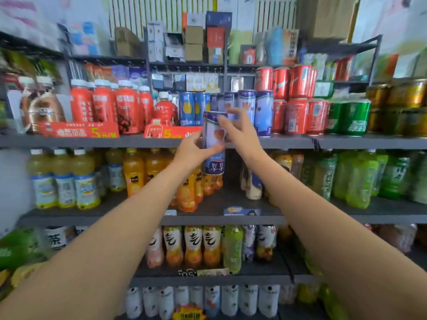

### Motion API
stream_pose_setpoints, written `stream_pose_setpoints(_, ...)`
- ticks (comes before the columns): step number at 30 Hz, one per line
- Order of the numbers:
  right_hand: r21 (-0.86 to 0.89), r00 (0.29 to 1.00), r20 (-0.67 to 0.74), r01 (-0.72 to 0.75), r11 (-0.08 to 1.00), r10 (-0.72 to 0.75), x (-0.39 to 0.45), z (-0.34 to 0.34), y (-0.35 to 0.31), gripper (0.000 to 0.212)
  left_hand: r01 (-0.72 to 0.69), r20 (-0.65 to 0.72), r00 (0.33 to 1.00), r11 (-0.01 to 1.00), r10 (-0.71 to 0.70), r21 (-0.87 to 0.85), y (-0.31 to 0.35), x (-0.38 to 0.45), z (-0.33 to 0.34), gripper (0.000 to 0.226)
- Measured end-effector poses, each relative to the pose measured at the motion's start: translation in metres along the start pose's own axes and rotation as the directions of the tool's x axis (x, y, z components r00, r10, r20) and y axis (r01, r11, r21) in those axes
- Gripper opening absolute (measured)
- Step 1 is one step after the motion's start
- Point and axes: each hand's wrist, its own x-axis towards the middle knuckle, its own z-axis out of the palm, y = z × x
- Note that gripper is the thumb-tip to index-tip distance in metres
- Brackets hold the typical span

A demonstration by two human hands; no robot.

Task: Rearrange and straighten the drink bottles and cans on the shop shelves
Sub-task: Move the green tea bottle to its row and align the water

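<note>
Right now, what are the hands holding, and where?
A tall purple can: left hand grips its middle, right hand pinches its top.

Setting: small retail shop, drinks aisle. Evidence: dark metal shelves (346, 142) in several tiers, each packed with rows of the same product facing outward: red bottles (104, 105), red cans (297, 116), green cans (353, 118), yellow juice bottles (63, 179), green tea bottles (360, 181). Red price tags (80, 131) with large yellow numerals clipped to the shelf edge. Small shelf label (241, 211) on the tier below. Top shelf holds stacked cardboard boxes (193, 43), stock-like.
</note>
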Motion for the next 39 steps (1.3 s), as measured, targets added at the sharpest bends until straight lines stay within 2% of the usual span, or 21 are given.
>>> stream_pose_setpoints(2,-0.183,0.990,0.071,0.132,0.974,-0.121,0.021,0.001,-0.007,0.056,-0.026,-0.032,0.999,0.998,0.028,0.055,0.006,0.022,0.000,0.052)
stream_pose_setpoints(3,-0.261,0.982,0.088,0.184,0.948,-0.166,0.034,0.001,-0.010,0.059,-0.031,-0.054,0.998,0.997,0.035,0.074,0.010,0.034,0.002,0.058)
stream_pose_setpoints(7,-0.472,0.957,0.112,0.289,0.833,-0.269,0.089,-0.008,-0.024,0.051,-0.060,-0.109,0.992,0.994,0.070,0.096,0.030,0.087,0.012,0.057)
stream_pose_setpoints(10,-0.608,0.945,0.144,0.318,0.728,-0.292,0.122,-0.015,-0.022,0.051,-0.060,-0.102,0.992,0.985,0.078,0.161,0.040,0.122,0.019,0.058)
stream_pose_setpoints(13,-0.731,0.956,0.164,0.282,0.621,-0.242,0.140,-0.022,-0.007,0.055,-0.014,-0.102,0.994,0.949,0.049,0.316,0.034,0.139,0.027,0.061)
stream_pose_setpoints(17,-0.774,0.958,0.187,0.280,0.568,-0.217,0.153,-0.027,0.007,0.057,-0.015,-0.071,0.997,0.933,0.043,0.358,0.023,0.149,0.031,0.059)
stream_pose_setpoints(22,-0.874,0.945,0.236,0.308,0.376,-0.226,0.160,-0.027,0.010,0.056,-0.031,-0.021,0.999,0.925,0.043,0.379,0.018,0.156,0.032,0.051)
stream_pose_setpoints(24,-0.897,0.942,0.251,0.312,0.312,-0.223,0.162,-0.028,0.012,0.052,-0.052,0.000,0.998,0.910,0.058,0.411,0.015,0.156,0.037,0.059)
stream_pose_setpoints(26,-0.903,0.946,0.260,0.310,0.297,-0.195,0.163,-0.028,0.014,0.050,-0.071,-0.005,0.997,0.892,0.081,0.447,0.013,0.155,0.040,0.067)
stream_pose_setpoints(29,-0.912,0.949,0.297,0.315,0.264,-0.106,0.162,-0.028,0.016,0.056,-0.084,-0.030,0.994,0.890,0.109,0.447,0.011,0.156,0.042,0.057)
stream_pose_setpoints(32,-0.927,0.955,0.286,0.295,0.232,-0.075,0.157,-0.024,0.022,0.055,-0.046,-0.040,0.996,0.853,0.078,0.519,0.008,0.156,0.048,0.066)
stream_pose_setpoints(34,-0.925,0.959,0.262,0.282,0.255,-0.109,0.151,-0.020,0.028,0.054,-0.010,-0.043,0.998,0.821,0.042,0.571,0.003,0.153,0.053,0.074)
stream_pose_setpoints(36,-0.924,0.952,0.247,0.288,0.251,-0.182,0.141,-0.018,0.034,0.056,0.005,-0.091,0.994,0.791,0.064,0.612,-0.003,0.144,0.055,0.079)
stream_pose_setpoints(39,-0.932,0.920,0.183,0.274,0.235,-0.348,0.121,-0.018,0.041,0.049,-0.101,-0.176,0.942,0.741,0.286,0.664,-0.012,0.118,0.047,0.058)
